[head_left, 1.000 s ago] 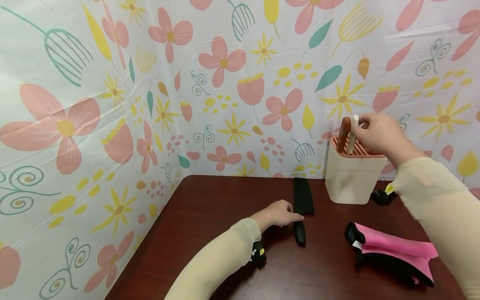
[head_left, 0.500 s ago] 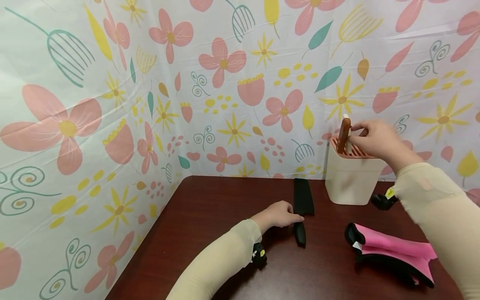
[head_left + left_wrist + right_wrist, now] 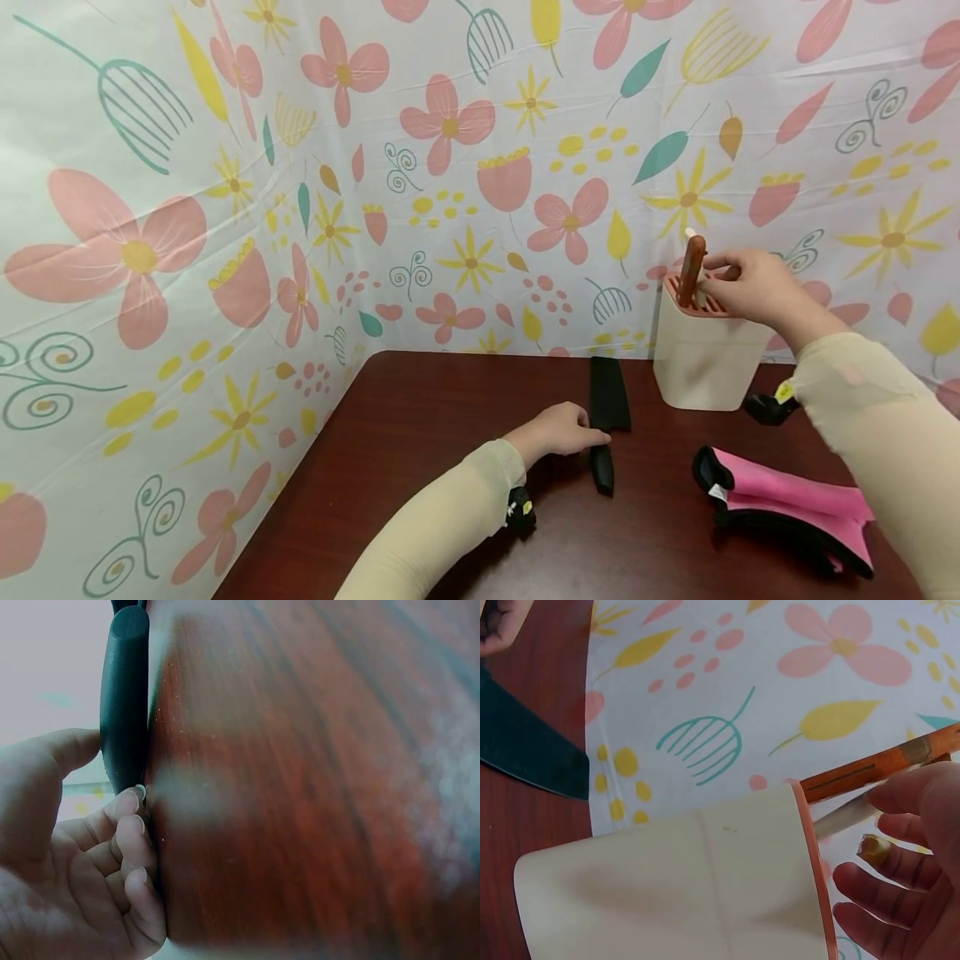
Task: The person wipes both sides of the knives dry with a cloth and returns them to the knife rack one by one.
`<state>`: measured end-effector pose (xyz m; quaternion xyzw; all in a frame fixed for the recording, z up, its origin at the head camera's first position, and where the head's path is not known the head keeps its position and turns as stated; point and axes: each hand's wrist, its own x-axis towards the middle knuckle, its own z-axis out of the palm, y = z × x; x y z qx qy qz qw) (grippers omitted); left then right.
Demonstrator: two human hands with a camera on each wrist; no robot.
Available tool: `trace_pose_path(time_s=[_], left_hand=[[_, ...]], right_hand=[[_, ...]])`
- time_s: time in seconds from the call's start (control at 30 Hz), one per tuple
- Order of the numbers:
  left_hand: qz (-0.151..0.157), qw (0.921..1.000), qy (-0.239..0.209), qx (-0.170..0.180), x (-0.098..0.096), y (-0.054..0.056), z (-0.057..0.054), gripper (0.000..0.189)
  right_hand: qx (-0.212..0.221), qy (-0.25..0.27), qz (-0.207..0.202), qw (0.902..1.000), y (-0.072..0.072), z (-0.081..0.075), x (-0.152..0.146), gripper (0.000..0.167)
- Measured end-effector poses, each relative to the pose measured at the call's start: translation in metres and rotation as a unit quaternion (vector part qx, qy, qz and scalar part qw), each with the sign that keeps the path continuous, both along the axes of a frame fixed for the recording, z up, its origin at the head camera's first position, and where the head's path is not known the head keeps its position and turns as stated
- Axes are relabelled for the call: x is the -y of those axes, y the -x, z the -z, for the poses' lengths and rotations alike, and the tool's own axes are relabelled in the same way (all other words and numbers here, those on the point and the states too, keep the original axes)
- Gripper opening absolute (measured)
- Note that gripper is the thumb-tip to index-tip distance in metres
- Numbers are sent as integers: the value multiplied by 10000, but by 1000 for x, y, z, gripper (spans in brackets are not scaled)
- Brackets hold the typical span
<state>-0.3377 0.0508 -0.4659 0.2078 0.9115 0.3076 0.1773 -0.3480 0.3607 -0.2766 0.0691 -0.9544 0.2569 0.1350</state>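
Observation:
A black cleaver (image 3: 610, 392) lies flat on the dark wood table. My left hand (image 3: 558, 429) pinches it between thumb and fingertips where the handle meets the blade; the left wrist view shows its black handle (image 3: 125, 690) beside the thumb. My right hand (image 3: 757, 287) is over the cream knife block (image 3: 705, 362) with its slotted orange top. Its thumb and index finger pinch a white-handled knife (image 3: 844, 816), which leans behind a brown-handled knife (image 3: 690, 271). The other right fingers are spread loosely. Both blades are hidden in the block.
A pink and black folded fabric item (image 3: 787, 504) lies at the right front of the table (image 3: 450, 392). Flower-patterned sheeting (image 3: 465, 208) hangs behind the table and along its left side. The block stands close to that backdrop.
The white handle has tipped left behind the brown one, and my right hand has moved slightly left and down with it. My left hand stays on the cleaver.

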Motion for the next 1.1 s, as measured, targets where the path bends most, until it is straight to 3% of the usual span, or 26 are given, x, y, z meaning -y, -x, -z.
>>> trace_pose_path(time_s=[0.17, 0.27, 0.43, 0.53, 0.63, 0.8, 0.97, 1.1], left_hand=[[-105, 9999, 105, 11, -2, 0, 0, 47], [-224, 9995, 220, 11, -4, 1, -1, 46], [-334, 9985, 442, 35, -10, 4, -3, 49], [-411, 9969, 665, -62, -14, 4, -5, 52], [-625, 9942, 850, -212, -18, 1, -7, 50], [-821, 9907, 1027, -356, -26, 0, -5, 45], [-918, 9892, 1070, -393, -30, 2, -4, 41], [-1004, 9903, 909, -298, -29, 3, -5, 40]], right_hand=[[-80, -255, -13, 9996, -16, 0, -6, 59], [-492, -667, -156, 9964, -34, 5, -8, 50], [-1172, -1106, -732, 9842, -75, 29, -12, 38], [-1182, -1282, -920, 9804, -99, 50, -14, 42], [-858, -1477, -907, 9811, -118, 73, -14, 50], [158, -1805, -958, 9788, -141, 110, -21, 73], [1208, -1833, -921, 9713, -151, 137, -28, 84], [1548, -1821, -824, 9675, -155, 152, -27, 82]])
